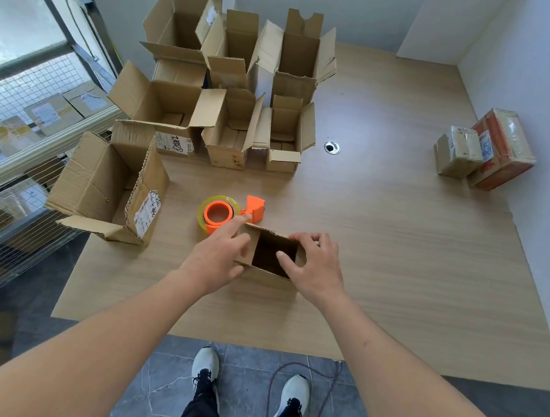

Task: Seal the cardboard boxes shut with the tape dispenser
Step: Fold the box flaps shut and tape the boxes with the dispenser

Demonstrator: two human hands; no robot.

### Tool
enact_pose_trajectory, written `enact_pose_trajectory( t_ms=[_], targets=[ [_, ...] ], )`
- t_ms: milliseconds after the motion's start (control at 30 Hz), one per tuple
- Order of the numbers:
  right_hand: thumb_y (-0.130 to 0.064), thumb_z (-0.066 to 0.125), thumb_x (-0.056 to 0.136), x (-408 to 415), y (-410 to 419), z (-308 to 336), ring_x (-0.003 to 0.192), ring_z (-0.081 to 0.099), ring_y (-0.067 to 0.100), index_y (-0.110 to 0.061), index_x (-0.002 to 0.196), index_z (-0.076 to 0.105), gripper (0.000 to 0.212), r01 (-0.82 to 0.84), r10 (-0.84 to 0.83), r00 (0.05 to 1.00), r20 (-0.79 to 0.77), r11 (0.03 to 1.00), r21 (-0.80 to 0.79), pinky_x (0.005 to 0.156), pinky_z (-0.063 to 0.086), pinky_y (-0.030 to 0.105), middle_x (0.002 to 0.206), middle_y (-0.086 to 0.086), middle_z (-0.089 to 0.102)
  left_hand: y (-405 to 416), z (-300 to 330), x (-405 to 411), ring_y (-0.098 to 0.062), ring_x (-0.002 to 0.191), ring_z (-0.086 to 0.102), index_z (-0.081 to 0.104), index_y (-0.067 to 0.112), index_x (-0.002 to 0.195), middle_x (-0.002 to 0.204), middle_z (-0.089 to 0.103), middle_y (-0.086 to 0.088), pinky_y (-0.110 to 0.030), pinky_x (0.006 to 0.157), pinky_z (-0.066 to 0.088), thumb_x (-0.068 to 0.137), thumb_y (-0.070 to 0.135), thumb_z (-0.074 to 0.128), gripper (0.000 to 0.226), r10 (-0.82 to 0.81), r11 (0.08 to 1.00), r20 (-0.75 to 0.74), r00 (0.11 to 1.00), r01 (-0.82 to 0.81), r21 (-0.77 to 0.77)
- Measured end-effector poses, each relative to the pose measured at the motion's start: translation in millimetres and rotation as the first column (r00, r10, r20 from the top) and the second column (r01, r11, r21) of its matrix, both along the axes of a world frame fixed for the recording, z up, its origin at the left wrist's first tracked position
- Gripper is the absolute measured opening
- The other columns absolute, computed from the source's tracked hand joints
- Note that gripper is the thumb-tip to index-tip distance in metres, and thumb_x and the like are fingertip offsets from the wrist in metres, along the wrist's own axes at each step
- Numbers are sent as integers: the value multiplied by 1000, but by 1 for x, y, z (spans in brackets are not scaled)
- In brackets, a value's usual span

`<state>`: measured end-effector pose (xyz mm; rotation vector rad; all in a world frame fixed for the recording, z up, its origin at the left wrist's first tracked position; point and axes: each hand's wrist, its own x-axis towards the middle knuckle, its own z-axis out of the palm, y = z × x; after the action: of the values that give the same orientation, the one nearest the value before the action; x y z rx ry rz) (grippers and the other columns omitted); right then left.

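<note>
A small open cardboard box stands on the wooden table right in front of me, its dark inside showing. My left hand lies on its left flap, fingers spread over the cardboard. On the right flap rests my right hand, with fingers curled over the box's right edge. Just behind the box, touching distance from my left fingertips, lies the orange tape dispenser with a roll of clear tape on it.
Several open cardboard boxes crowd the table's far left, one large one at the left edge. Two taped boxes sit at the far right by the wall. A cable hole marks the tabletop. A wire rack stands at left.
</note>
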<state>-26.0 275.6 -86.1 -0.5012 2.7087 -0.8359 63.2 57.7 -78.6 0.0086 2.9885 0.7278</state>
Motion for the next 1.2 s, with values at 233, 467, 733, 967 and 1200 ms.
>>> enact_pose_trajectory(
  t_ms=[233,467,733,967,1200],
  targets=[
    [-77,75,66,3,9,0,120,37,15,-41,136,55,81,-99,101,991,86,995,-18,98,48,35,125,-10,38,13,-4,-5,-27,100,62,39,34,138,122,59,3,-45,74,56,83,14,72,67,1,1000,68,998,-2,13],
    [-58,68,89,5,1,-2,113,46,20,-33,130,63,48,-75,77,997,-25,992,97,81,54,40,126,-7,48,18,-9,-10,-22,104,55,47,24,144,121,42,1,-41,76,57,88,29,75,63,122,992,-9,993,-121,38],
    [-36,75,87,12,-12,-14,109,53,30,-31,91,78,6,19,72,957,-280,951,309,81,48,38,134,0,59,13,-13,-20,-30,119,45,77,24,112,132,45,-8,-41,89,54,88,25,76,25,193,979,28,981,-190,-78],
    [-55,75,79,19,-35,-38,110,54,31,-28,121,69,50,-17,98,941,-323,970,243,87,57,47,118,5,60,6,-25,-34,-32,113,55,77,20,95,128,53,-10,-41,92,51,78,25,84,19,229,973,-3,973,-229,19],
    [-56,62,90,1,-31,-51,135,39,26,-39,125,69,39,-33,64,950,-306,994,107,89,58,43,138,-3,54,-14,-46,-46,-22,98,54,68,17,124,106,52,-3,-39,82,51,98,34,50,36,373,918,-126,919,-345,196]
  ],
)
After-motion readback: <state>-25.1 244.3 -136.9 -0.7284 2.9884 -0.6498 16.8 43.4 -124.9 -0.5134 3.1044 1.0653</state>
